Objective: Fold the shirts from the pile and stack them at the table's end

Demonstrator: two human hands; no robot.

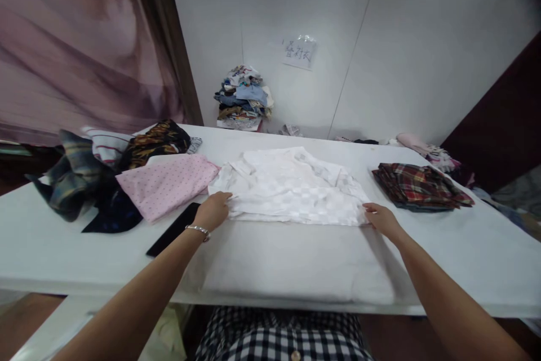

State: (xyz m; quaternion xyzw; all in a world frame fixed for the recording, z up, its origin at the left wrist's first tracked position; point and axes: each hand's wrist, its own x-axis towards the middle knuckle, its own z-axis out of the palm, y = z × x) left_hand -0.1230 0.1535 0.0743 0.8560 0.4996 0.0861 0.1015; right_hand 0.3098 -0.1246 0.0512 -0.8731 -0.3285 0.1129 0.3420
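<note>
Table white, long, against white panelled wall; white shirt flat at centre.
Shirt long axis 9-to-3; left hand and right hand pinch its near corners.

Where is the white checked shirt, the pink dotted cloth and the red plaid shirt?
white checked shirt [291, 192]: head view, middle of the folded body.
pink dotted cloth [167, 183]: head view, its middle.
folded red plaid shirt [418, 183]: head view, top of the fold.
</note>
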